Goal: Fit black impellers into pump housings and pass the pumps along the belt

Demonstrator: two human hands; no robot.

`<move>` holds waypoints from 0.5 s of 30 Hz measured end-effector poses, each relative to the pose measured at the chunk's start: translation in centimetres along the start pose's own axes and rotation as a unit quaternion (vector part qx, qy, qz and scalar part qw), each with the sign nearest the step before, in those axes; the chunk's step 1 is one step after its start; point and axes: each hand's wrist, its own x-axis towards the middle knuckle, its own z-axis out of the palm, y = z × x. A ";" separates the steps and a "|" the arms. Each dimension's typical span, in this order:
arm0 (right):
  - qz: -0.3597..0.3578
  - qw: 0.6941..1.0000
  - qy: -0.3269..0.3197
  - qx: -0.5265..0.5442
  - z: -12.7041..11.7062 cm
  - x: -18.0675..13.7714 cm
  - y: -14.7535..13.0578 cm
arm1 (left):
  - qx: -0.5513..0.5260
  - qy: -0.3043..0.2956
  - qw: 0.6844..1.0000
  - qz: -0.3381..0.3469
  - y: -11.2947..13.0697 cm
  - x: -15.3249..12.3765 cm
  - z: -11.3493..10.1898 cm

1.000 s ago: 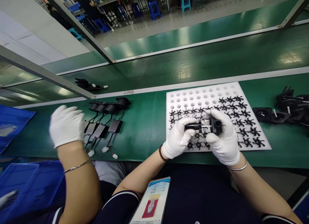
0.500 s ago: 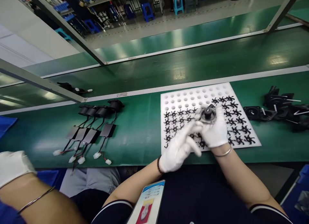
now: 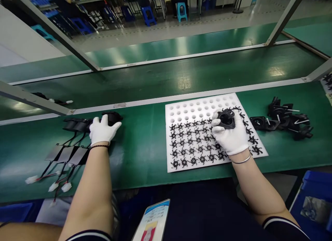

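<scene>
Gloved in white, my left hand (image 3: 103, 131) is over the row of black round motor units on the left, its thumb and fingers spread. It partly covers the row; whether it touches the rightmost motor unit (image 3: 113, 118) I cannot tell. My right hand (image 3: 232, 135) is closed round a black plastic housing (image 3: 226, 118) with a round hollow facing up. Under that hand lies a white foam tray (image 3: 181, 110) with rows of small black impellers (image 3: 192, 150). Wires run from the motor units to grey boxes (image 3: 66, 154) and white connectors (image 3: 53, 186).
Several more black housings (image 3: 285, 120), some with white pins, lie right of the tray on the green bench (image 3: 145, 147). Metal posts (image 3: 285, 19) rise behind. Blue bins (image 3: 311, 189) stand below the front edge. A bare forearm of another person (image 3: 31, 231) is at lower left.
My left hand has left the housing and moved left to the motor units. My right hand still holds the housing. The other person's gloved hand has dropped out of view, and the view has shifted.
</scene>
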 end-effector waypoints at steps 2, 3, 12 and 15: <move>-0.002 1.000 0.000 -0.004 0.1 0.1 0.1 | 0.024 -0.015 1.000 0.003 -1.5 2.0 0.9; -0.002 1.000 -0.002 -0.006 0.2 0.2 0.1 | 0.038 -0.010 0.999 0.002 -1.9 2.6 1.2; 0.012 0.992 0.033 -0.123 0.9 1.8 2.0 | 0.078 -0.052 0.994 0.056 1.1 0.5 -0.5; 0.055 0.981 0.030 -0.182 2.4 3.6 4.4 | -0.025 -0.070 0.997 0.028 2.2 -0.3 0.9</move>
